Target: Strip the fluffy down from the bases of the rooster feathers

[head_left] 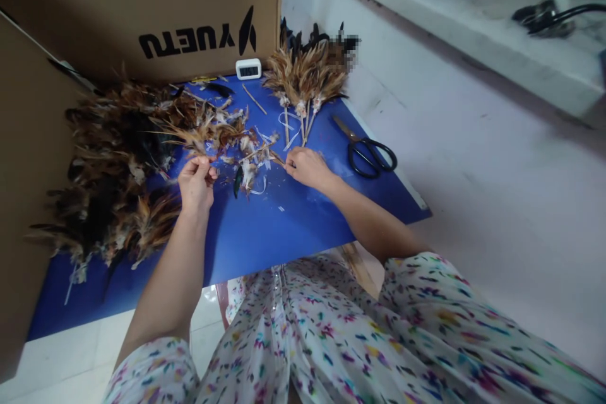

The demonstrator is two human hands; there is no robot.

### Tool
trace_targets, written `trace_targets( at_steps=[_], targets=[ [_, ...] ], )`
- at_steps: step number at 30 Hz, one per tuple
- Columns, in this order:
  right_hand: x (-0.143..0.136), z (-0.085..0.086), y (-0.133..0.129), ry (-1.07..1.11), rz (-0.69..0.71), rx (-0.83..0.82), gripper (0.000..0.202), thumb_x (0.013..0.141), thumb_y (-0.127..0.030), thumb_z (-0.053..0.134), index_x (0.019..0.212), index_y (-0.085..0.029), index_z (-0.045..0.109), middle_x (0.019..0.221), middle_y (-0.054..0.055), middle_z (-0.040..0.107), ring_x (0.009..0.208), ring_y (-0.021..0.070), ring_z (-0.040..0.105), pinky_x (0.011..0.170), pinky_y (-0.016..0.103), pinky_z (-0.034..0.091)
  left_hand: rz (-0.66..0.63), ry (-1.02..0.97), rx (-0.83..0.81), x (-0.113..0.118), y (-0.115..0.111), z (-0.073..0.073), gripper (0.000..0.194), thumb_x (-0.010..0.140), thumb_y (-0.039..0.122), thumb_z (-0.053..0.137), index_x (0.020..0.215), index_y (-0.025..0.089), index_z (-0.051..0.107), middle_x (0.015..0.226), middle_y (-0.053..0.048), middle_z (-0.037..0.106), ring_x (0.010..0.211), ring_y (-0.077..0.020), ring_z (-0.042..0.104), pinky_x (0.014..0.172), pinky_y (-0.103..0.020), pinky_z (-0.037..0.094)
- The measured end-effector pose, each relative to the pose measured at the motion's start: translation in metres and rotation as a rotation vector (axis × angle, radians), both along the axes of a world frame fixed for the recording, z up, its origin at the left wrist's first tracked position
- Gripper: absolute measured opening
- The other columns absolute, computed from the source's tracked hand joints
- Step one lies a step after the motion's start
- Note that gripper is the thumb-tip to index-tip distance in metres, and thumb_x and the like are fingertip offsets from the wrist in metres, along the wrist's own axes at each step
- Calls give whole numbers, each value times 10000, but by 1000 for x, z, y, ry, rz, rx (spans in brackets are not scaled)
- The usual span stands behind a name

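Floral-speckled clothing (284, 341) was seen nearest. Over the blue worktop (246, 240), tan feathers (187, 137) seemed pinched by the left hand (194, 186); a thin stalk (278, 159) was gripped by the right hand's fingers (291, 161), apparently for control. Wispy, brown-and-black bundles (303, 72) were grouped beside the box (199, 0), perhaps to avoid crushing.

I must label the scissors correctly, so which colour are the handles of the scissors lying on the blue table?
Black, seen best in the head view.

white garment (284, 334) | multicolour flecked print | 2 short loose sleeves (156, 369)
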State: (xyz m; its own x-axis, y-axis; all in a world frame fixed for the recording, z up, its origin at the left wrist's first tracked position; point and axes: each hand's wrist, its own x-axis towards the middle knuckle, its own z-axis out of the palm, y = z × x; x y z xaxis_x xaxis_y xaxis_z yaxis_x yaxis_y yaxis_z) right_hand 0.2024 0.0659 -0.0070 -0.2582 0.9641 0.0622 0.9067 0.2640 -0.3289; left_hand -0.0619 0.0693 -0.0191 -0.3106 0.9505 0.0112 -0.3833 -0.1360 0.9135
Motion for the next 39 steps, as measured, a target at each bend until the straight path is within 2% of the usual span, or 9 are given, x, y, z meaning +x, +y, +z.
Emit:
trace_targets(
  at_steps=[8, 13, 19, 22, 27, 31, 35, 37, 39],
  targets=[
    [7, -5, -8, 87, 103, -27, 117, 839, -151, 575, 762, -162, 663, 874, 64, 679, 753, 150, 588, 716, 270, 406, -32, 41, -29, 11, -2, 0, 331, 635, 287, 855, 672, 166, 549, 706, 14, 663, 445, -24, 485, 434, -152, 386],
    [15, 1, -6, 159, 170, -75, 103, 865, -142, 561, 809, -145, 647, 894, 61, 677, 721, 124, 571, 690, 243, 385, -41, 41, -22, 14, -4, 1, 326, 616, 268, 857, 666, 159, 555, 699, 16, 662, 432, -21, 483, 419, -145, 388],
    [22, 8, -5, 250, 206, -88, 87, 870, -127, 583, 790, -149, 608, 729, 4, 626, 635, 101, 530, 649, 233, 363, -41, 46, -44, 18, -5, 2, 321, 593, 264, 868, 657, 156, 573, 682, 12, 670, 426, -28, 493, 408, -144, 405],
    [21, 7, -7, 236, 264, -70, 76, 884, -154, 599, 811, -159, 620, 794, 18, 650, 688, 113, 559, 675, 241, 378, -59, 58, -45, 21, -5, 0, 311, 599, 257, 865, 663, 158, 578, 685, 8, 674, 425, -31, 497, 406, -147, 406],
    [19, 6, -10, 85, 293, -73, 60, 894, -217, 650, 901, -158, 644, 970, 75, 661, 807, 163, 585, 716, 275, 394, -90, 62, -58, 26, -7, -1, 301, 615, 254, 862, 662, 158, 581, 679, 4, 679, 417, -32, 497, 409, -148, 411],
    [19, 7, -12, 47, 367, -101, 100, 933, -158, 567, 865, -157, 640, 951, 67, 653, 802, 156, 571, 737, 278, 392, -77, 50, -62, 27, -8, 0, 294, 611, 248, 862, 662, 157, 587, 683, 2, 681, 419, -32, 496, 408, -148, 413],
    [21, 12, -14, 58, 427, -139, 105, 925, -176, 595, 850, -153, 665, 920, 63, 659, 808, 162, 591, 726, 281, 400, -64, 26, -74, 27, -7, 0, 311, 597, 247, 872, 659, 155, 582, 684, -2, 681, 419, -35, 497, 399, -151, 412],
    [20, 13, -15, 71, 435, -130, 133, 940, -218, 589, 891, -149, 692, 930, 72, 669, 814, 173, 608, 735, 294, 424, -67, 27, -75, 27, -7, -1, 308, 598, 249, 875, 657, 158, 586, 683, 2, 683, 424, -36, 501, 403, -151, 412],
    [17, 12, -15, 73, 436, -45, 176, 956, -239, 570, 1012, -141, 705, 1019, 104, 680, 926, 210, 622, 818, 335, 461, -76, 39, -75, 27, -6, -3, 297, 621, 251, 869, 656, 163, 587, 688, 6, 684, 424, -32, 497, 406, -149, 408]
  ],
)
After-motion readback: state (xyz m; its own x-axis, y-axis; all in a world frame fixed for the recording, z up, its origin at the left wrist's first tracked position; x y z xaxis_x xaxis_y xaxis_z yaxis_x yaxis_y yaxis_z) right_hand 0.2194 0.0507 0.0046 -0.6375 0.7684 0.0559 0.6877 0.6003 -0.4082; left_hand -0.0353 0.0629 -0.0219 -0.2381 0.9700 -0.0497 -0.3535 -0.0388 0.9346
